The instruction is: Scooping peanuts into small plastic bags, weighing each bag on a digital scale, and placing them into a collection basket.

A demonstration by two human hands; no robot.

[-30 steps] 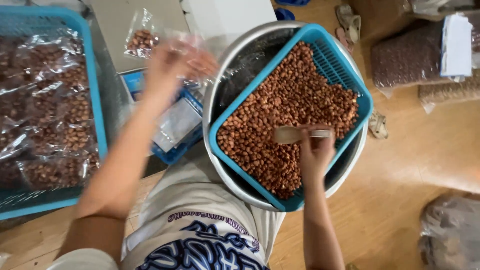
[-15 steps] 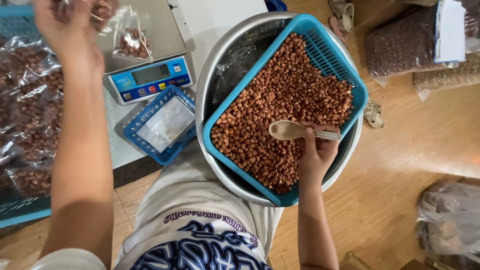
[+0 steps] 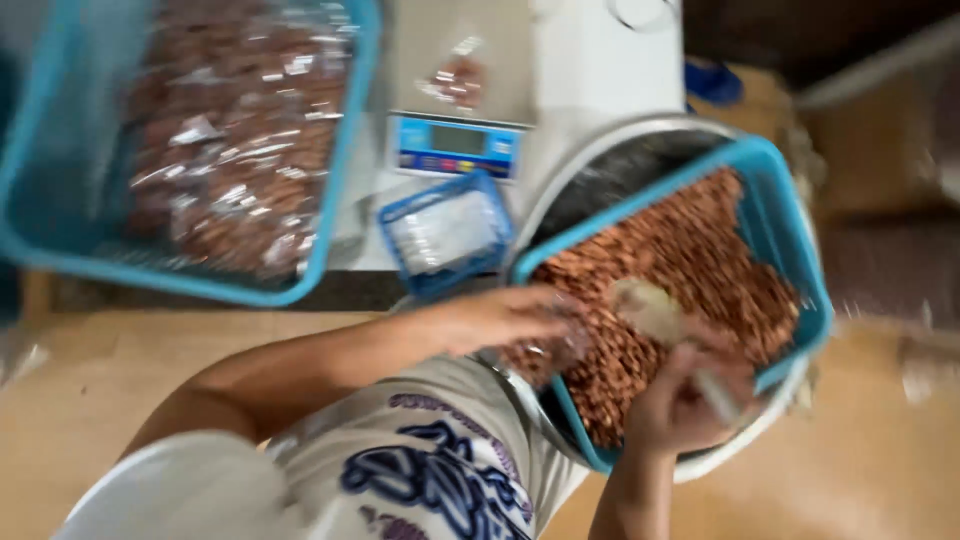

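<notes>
Spillage risk: right hand [image 3: 680, 405], clenched on a nut-loaded scoop [image 3: 650, 310], meets the left hand [image 3: 500, 318] pinching a clear bag [image 3: 550, 345] over the blue basket [image 3: 790, 250]; a narrow bag mouth could scatter nuts.

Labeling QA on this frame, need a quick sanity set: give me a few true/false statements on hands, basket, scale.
1. The right hand holds a scoop over the nuts. True.
2. The nuts lie in a red basket. False: the nut basket is blue.
3. The left hand is at the nut basket's near edge. True.
4. The scale platform is bare. False: a small bag of nuts lies on it.
5. The large basket at left holds filled bags. True.
</notes>
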